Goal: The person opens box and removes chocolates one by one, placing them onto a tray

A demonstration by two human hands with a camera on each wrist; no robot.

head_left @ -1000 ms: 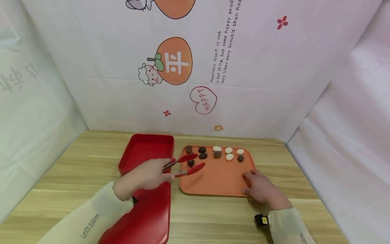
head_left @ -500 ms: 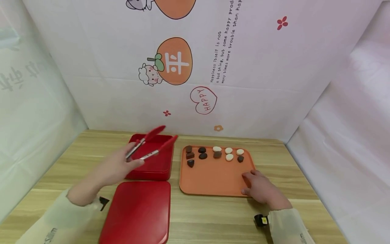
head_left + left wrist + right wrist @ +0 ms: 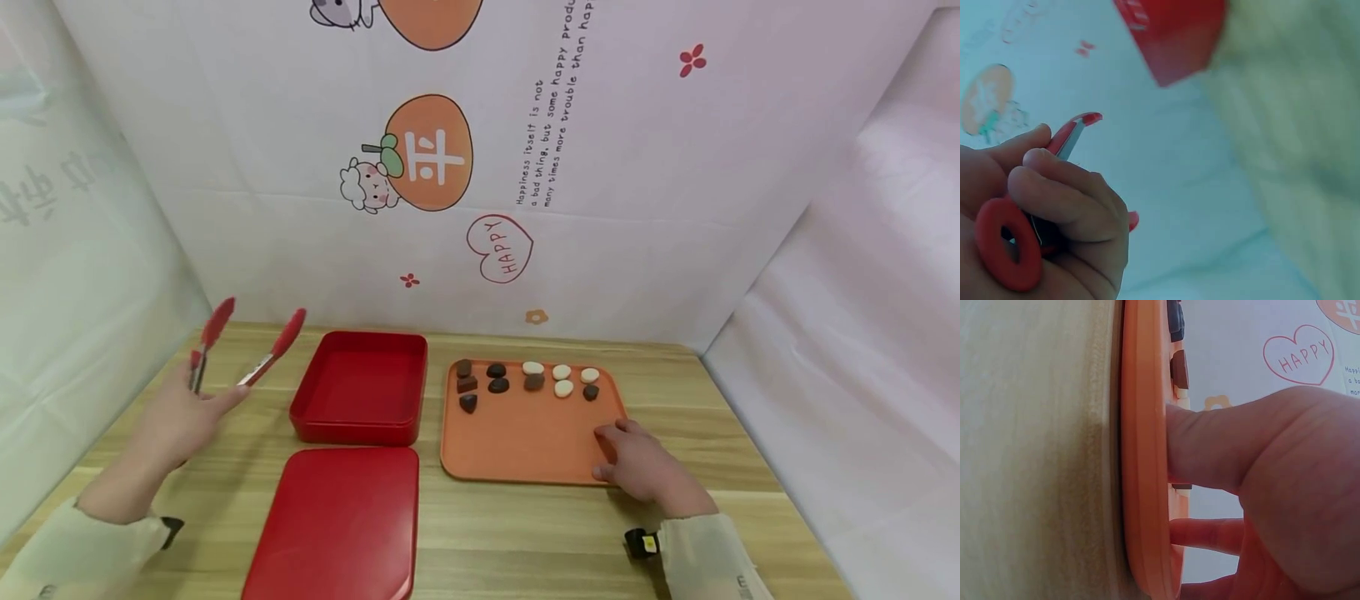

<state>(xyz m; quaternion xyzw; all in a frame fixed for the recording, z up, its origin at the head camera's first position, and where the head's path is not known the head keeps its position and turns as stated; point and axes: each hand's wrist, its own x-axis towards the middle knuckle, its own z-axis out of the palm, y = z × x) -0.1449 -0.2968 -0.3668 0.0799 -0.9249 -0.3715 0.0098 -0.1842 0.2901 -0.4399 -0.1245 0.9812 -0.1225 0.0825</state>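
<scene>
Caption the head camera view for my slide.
Left hand raises red tongs beside an open red box; right hand steadies the orange tray.

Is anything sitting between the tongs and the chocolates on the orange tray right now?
Yes. The open red box stands on the table between the tongs, held up by the left hand at far left, and the chocolates on the orange tray. The tongs are raised, so passing above the box looks possible.

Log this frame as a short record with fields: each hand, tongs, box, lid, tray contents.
left hand: holds red-tipped tongs raised above the table, left of the box
tongs: tips apart, nothing between them
right hand: rests on the near right corner of the orange tray
red box: open, nothing visible inside
red lid: flat, in front of the box
tray contents: dark and white chocolates along the far edge
</scene>
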